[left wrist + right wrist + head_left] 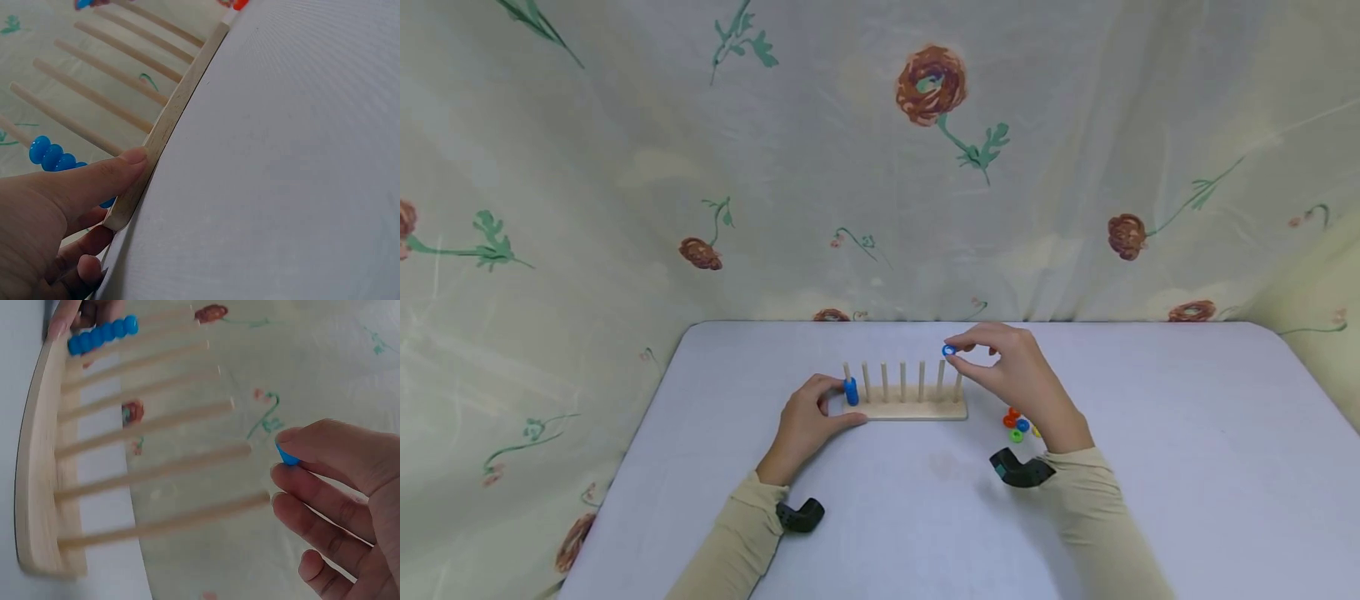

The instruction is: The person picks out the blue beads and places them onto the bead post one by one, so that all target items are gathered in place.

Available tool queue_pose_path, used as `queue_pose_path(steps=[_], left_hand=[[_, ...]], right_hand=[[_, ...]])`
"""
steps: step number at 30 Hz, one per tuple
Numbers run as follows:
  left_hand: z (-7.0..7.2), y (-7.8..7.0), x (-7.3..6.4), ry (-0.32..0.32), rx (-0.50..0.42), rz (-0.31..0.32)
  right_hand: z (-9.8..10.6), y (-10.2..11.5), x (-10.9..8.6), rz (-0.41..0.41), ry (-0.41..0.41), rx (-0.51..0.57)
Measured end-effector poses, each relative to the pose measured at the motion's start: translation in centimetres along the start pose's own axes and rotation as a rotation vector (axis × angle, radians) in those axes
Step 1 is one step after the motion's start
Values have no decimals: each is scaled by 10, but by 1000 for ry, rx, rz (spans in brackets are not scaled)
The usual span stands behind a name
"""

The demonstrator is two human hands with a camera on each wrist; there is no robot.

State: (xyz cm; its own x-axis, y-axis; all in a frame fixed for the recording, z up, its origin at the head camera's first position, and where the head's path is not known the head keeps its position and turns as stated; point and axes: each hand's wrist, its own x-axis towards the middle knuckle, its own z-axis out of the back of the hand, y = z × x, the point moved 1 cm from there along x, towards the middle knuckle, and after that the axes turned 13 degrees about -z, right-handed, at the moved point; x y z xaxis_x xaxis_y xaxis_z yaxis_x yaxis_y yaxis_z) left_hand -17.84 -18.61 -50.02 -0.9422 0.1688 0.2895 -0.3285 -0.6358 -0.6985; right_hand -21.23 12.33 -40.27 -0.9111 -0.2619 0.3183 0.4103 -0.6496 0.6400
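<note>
A wooden peg board (910, 410) with a row of several upright pegs stands on the table. Several blue beads (851, 392) are stacked on its leftmost peg; the other pegs are bare. My left hand (808, 419) grips the board's left end, thumb on the front edge and fingers behind, as the left wrist view also shows. My right hand (1011, 367) pinches one blue bead (949, 351) between thumb and index finger, above the pegs near the board's right end. In the right wrist view most of that bead (287, 454) is hidden by the fingertips.
Loose beads in orange, blue, green and yellow (1017, 436) lie on the white table (910, 517) right of the board, below the right wrist. A flower-patterned curtain (820, 167) hangs behind the table. Each wrist carries a black camera mount (801, 516).
</note>
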Motion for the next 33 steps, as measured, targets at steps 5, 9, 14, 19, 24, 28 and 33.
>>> queue_pose_path(steps=[5,9,14,19,24,28,33], left_hand=[[-1,1,-1,1,-5,0],[-1,0,-1,-1,-4,-1],[-2,2,-1,-8,5,-12],[-3,3,-1,-5,16,-14],[-3,3,-2,-1,18,-18],[-1,3,-2,-3,19,-13],[0,4,0,6,21,-6]], right_hand=[[-17,20,8,32,4,44],[-32,35,13,4,42,59],[-53,53,17,-23,72,60],[-71,65,21,-5,72,70],[-83,70,22,38,7,58],[-90,73,21,106,-67,40],[-97,75,22,141,-80,17]])
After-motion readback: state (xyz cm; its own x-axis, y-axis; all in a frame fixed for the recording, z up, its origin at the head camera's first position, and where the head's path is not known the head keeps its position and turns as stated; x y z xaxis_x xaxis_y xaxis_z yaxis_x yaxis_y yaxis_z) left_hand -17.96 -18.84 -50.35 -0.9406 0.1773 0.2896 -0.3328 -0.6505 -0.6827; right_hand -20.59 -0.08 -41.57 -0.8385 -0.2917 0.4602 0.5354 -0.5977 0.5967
